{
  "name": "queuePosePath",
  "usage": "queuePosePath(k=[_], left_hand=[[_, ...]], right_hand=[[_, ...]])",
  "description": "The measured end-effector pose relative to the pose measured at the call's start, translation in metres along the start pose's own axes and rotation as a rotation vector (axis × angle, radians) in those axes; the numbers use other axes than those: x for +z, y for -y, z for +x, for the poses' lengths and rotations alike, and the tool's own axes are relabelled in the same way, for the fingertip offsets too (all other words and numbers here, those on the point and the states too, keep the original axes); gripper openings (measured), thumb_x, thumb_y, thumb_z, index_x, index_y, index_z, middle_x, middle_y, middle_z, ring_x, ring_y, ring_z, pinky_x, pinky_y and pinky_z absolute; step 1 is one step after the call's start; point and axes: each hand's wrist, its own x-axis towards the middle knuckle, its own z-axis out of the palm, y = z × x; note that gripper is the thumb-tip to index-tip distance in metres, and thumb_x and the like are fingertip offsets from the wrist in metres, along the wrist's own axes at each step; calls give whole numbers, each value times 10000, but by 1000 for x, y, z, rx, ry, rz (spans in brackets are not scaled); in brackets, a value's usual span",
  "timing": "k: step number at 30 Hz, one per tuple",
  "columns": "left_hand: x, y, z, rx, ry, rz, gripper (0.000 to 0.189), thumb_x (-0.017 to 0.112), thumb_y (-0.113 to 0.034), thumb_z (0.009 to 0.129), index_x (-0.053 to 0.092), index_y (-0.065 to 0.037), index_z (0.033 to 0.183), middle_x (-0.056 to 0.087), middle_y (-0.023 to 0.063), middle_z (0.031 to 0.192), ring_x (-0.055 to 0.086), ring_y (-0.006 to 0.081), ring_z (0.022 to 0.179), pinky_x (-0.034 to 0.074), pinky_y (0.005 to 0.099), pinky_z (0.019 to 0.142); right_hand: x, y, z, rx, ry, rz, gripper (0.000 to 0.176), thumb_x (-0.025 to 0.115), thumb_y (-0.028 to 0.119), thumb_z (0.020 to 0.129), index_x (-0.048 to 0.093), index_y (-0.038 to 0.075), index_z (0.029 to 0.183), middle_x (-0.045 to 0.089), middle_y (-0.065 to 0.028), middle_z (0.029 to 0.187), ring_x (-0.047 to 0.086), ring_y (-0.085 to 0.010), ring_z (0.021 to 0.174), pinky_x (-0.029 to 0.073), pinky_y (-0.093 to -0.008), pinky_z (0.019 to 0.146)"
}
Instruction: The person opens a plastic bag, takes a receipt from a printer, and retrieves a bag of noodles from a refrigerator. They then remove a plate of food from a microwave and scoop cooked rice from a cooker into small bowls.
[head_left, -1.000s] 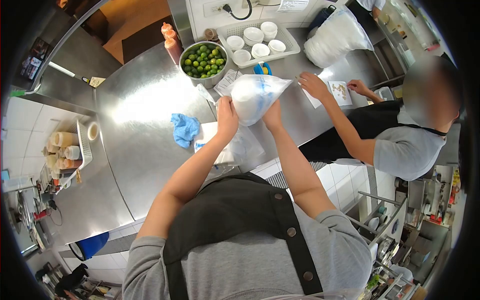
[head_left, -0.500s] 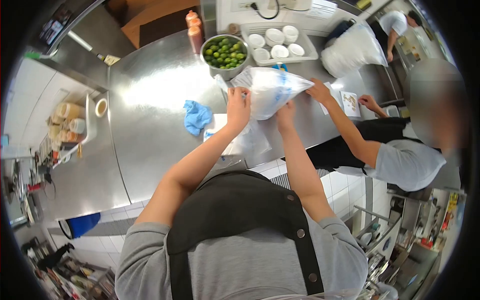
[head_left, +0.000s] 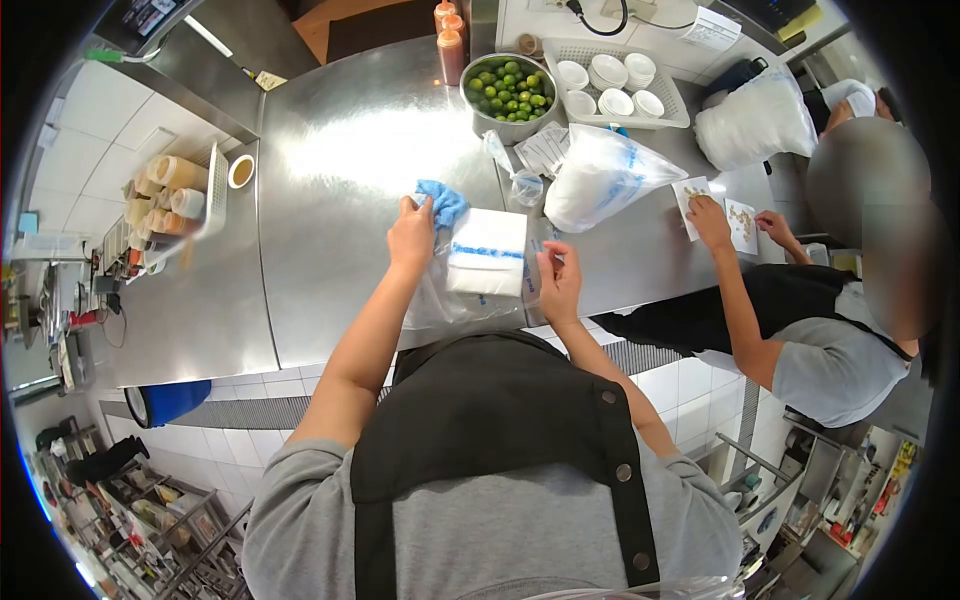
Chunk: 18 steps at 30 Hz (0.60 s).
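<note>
My left hand (head_left: 412,235) pinches the near left edge of a crumpled blue cloth (head_left: 443,203) on the steel counter. Just right of it lies a stack of white paper napkins (head_left: 487,255) with a blue-printed band, in or on clear plastic wrap. My right hand (head_left: 559,280) hovers at the right side of that stack, fingers loosely bent and apart, with nothing in them. Beyond it, a full white plastic bag with blue print (head_left: 605,185) rests on the counter, touched by neither hand.
A steel bowl of green limes (head_left: 510,95), orange squeeze bottles (head_left: 450,50) and a white basket of small cups (head_left: 620,85) line the back. A co-worker's hand (head_left: 708,220) works over white sheets at right. Another basket holds containers (head_left: 175,200) at left.
My hands have let go of the white plastic bag, which now stands on the counter. The left has taken the blue cloth; the right has come back beside the napkins. The view shifted.
</note>
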Motion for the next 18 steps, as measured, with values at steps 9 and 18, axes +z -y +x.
queuePosePath(k=[9, 18], left_hand=[[-26, 11, 7, -50, 61, -597, 646, 566, -542, 945, 583, -41, 1353, 658, 95, 1034, 579, 161, 661, 471, 290, 612], [-133, -94, -28, 183, 564, -1522, 1154, 98, -904, 823, 537, 11, 1372, 603, 95, 1068, 357, 76, 554, 286, 207, 513]], right_hand=[[12, 55, 32, -55, 273, -118, 306, 689, 120, 908, 602, 52, 1192, 555, -34, 889, 403, -111, 633, 369, -259, 590], [33, 106, 33, -55, 629, -130, 409, 801, 313, 828, 679, 26, 1093, 688, -111, 1083, 643, -200, 1006, 491, -369, 939]])
